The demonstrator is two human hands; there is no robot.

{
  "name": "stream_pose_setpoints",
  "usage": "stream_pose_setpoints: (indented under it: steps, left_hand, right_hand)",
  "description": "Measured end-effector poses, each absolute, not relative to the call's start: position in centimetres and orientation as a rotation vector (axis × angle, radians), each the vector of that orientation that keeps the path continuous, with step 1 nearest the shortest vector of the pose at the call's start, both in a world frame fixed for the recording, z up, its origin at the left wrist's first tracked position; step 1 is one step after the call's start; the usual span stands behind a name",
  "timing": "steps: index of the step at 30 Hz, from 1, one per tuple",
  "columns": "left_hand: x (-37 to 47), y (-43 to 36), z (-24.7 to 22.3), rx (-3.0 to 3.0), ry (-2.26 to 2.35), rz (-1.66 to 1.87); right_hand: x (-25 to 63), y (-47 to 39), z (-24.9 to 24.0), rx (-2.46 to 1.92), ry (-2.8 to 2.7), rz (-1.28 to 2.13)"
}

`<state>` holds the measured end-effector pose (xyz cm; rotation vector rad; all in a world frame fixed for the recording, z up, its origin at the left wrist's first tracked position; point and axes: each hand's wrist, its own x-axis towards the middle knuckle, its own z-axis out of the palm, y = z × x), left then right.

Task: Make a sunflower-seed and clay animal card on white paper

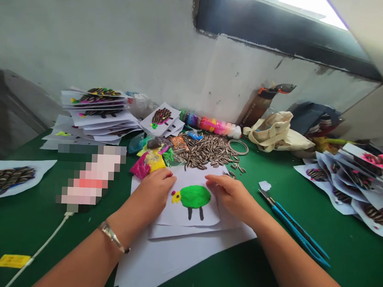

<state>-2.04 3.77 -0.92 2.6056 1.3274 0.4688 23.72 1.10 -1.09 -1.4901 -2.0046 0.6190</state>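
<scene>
A white paper sheet (172,216) lies before me on larger white sheets (161,260). On it is a green clay animal body (195,196) with a yellow clay head (175,197) and two dark legs. My left hand (157,190) grips the sheet's left edge, fingers curled together. At the right edge my right hand (235,198) holds the same sheet, index finger stretched over the top; its lower fingers are hidden. Just beyond the sheet lie a heap of striped sunflower seeds (207,150) and bags of coloured clay, among them a magenta one (141,169).
Stacks of seed-covered pictures stand at left (100,118) and right (361,180). Blue scissors (295,228) lie right of my hand. A blurred-out object (90,177) with a white cable (47,243) is on the left. A bottle (258,106) and cloth bag (274,130) stand by the wall.
</scene>
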Motion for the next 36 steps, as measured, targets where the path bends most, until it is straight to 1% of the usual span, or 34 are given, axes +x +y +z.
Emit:
stream_pose_setpoints:
  steps: [2, 6, 12, 15, 21, 24, 27, 31, 33, 36]
  left_hand:
    - [-2.1, 3.7, -0.7, 2.628, 1.33, 0.396]
    - [-2.4, 3.5, -0.3, 2.655, 1.34, 0.324]
    - [-2.4, 3.3, 0.5, 2.669, 1.351, 0.253]
    - [-2.3, 3.1, 0.9, 2.664, 1.36, 0.219]
    - [-2.3, 2.7, 1.3, 2.624, 1.372, 0.233]
    - [-2.4, 2.8, 1.2, 2.606, 1.372, 0.263]
    - [-2.5, 2.9, 1.2, 2.6, 1.357, 0.307]
    - [-2.5, 2.8, 1.1, 2.602, 1.37, 0.328]
    - [-2.5, 2.7, 1.1, 2.614, 1.386, 0.35]
    - [-2.6, 2.5, 1.4, 2.616, 1.444, 0.366]
  right_hand:
    - [24.3, 1.1, -0.7, -1.507, -1.951, 0.651]
    - [26.1, 1.1, 0.4, -1.569, -1.868, 0.53]
    - [26.2, 0.0, 2.2, -1.725, -2.111, 0.537]
    - [24.9, -0.1, 1.9, -1.804, -2.202, 0.458]
    - [23.7, 0.5, -0.2, -1.878, -2.348, 0.229]
    - [24.1, 0.6, -0.3, -1.805, -2.241, 0.323]
    - [24.3, 0.5, 0.2, -1.617, -2.002, 0.471]
    - [23.1, 0.3, 1.1, -1.436, -1.64, 0.787]
    - [22.2, 0.4, 1.5, -1.394, -1.581, 0.908]
    - [20.9, 0.7, 2.1, -1.359, -1.625, 0.946]
